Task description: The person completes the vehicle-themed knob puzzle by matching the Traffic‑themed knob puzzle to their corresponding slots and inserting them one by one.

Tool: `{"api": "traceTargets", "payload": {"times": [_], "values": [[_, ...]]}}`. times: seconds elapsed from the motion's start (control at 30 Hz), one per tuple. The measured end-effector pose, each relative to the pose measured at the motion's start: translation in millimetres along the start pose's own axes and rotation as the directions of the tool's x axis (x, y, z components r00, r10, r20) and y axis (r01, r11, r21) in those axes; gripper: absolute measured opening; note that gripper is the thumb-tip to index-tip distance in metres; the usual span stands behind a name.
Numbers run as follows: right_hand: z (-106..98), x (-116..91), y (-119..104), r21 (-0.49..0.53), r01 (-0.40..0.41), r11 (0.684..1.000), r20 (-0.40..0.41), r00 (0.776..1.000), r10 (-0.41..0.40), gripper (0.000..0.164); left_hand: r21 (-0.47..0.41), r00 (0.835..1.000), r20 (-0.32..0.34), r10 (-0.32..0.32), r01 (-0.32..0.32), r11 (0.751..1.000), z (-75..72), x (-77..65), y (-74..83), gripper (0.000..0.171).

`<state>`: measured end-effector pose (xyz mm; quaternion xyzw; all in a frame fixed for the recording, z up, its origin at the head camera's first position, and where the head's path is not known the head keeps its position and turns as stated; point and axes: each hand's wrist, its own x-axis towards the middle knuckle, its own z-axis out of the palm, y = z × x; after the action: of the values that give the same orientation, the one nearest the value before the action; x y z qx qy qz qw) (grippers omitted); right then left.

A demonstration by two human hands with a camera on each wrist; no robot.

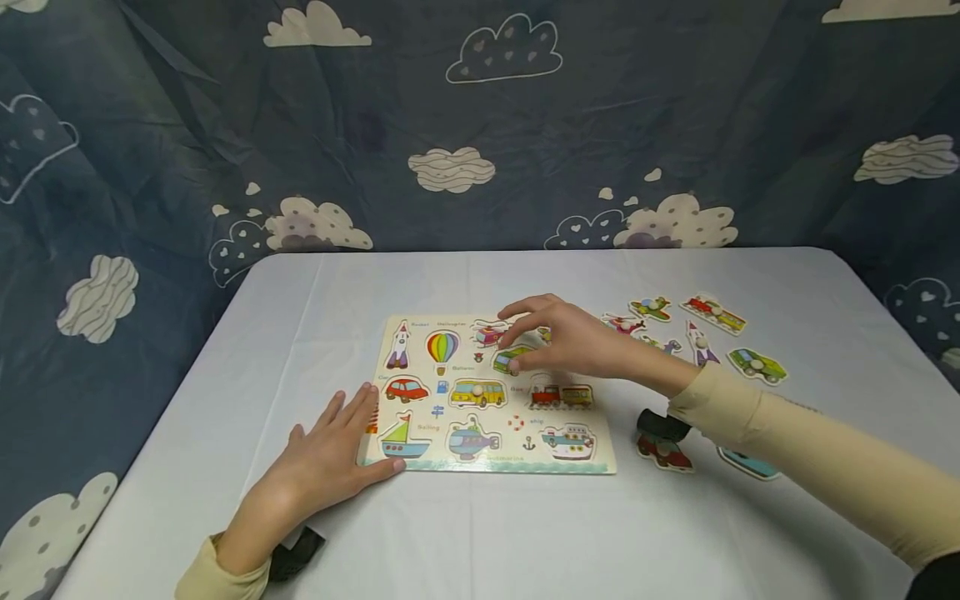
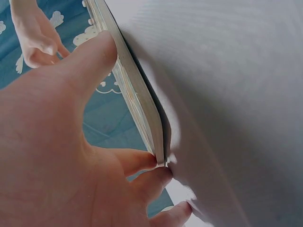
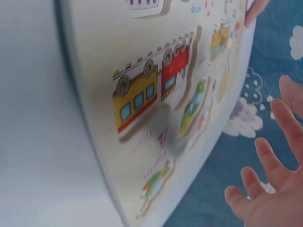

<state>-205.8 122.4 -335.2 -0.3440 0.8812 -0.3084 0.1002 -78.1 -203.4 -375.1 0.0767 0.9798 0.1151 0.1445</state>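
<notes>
The left hand (image 1: 318, 458), fingers spread, usefully braced the puzzle board (image 1: 510, 451). The right hand's (image 1: 576, 337) fingers were wide, holding nothing; light, level pressure suited the green car (image 3: 193, 106).

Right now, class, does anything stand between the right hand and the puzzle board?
Nothing visible does: the right wrist view shows open space between the right hand and the puzzle board. Loose pieces lie to the board's right.
</notes>
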Motion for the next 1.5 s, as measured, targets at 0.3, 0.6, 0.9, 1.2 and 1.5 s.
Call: {"api": "traceTargets", "payload": {"times": [0.3,0.6,0.9,1.2,1.5], "values": [[-21,-32,1,-0.021,-0.034,0.999,-0.063,0.997,0.033,0.025,0.004,1.0,-0.013,0.006,-0.006,1.0,-0.4,-1.0,-0.9,0.104],[-34,-68,8,-0.03,-0.088,0.996,-0.105,0.991,0.084,0.024,0.003,1.0,-0.004,0.005,-0.005,1.0,0.4,0.7,0.2,0.105],[-41,-105,19,-0.058,-0.078,0.995,-0.107,0.992,0.072,0.028,0.002,1.0,-0.002,0.007,-0.007,1.0,-0.2,0.6,1.5,0.105],[-41,-134,24,-0.053,-0.146,0.988,-0.118,0.983,0.138,0.028,-0.006,1.0,-0.001,0.001,-0.001,1.0,-1.8,-1.6,2.0,0.105],[-38,-159,36,-0.064,-0.183,0.981,-0.131,0.976,0.173,0.031,-0.009,1.0,-0.017,0.017,-0.017,1.0,-0.6,-2.0,0.8,0.106]]}}
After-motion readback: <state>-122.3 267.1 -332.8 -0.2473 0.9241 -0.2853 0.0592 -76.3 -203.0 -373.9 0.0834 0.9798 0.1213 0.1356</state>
